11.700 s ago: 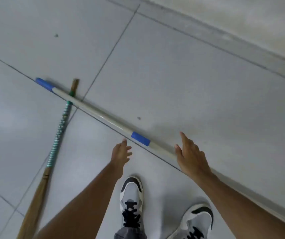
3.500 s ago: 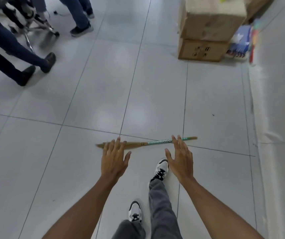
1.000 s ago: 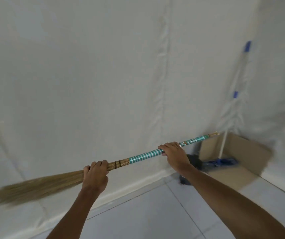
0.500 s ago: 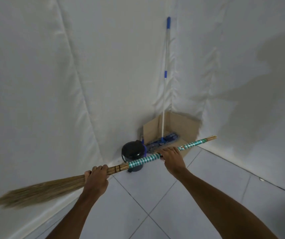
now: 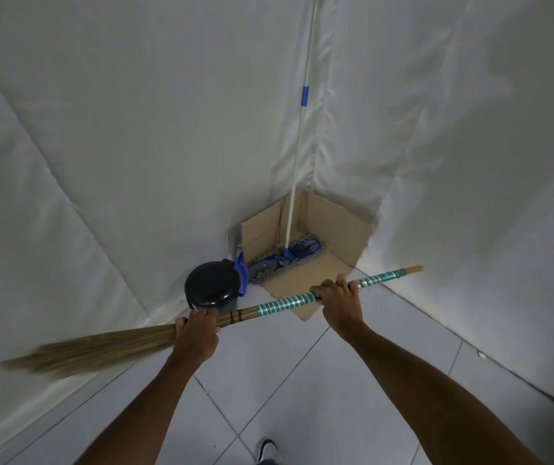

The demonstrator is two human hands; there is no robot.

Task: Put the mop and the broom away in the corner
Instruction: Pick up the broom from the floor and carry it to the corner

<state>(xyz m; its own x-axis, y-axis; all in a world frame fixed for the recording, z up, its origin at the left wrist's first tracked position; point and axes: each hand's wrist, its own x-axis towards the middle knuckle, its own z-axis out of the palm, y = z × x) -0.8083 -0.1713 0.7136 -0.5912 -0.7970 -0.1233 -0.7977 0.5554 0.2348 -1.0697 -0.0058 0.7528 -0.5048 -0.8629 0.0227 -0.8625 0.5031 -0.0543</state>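
Both hands grip the broom [image 5: 279,303], held nearly level above the tiled floor [image 5: 268,397]. The left hand [image 5: 198,333] has its fingers wrapped around the neck where the straw bristles start; the right hand [image 5: 341,302] has its fingers wrapped around the teal-taped handle. The mop [image 5: 294,169] stands in the corner, its blue head on a cardboard sheet [image 5: 332,226], pole leaning against the white wall [image 5: 134,129]. A black bin [image 5: 211,286] sits just beside the cardboard. No writing is readable.

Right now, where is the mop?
The mop stands upright in the corner, upper centre of the head view, its head on the cardboard, right of the black bin.
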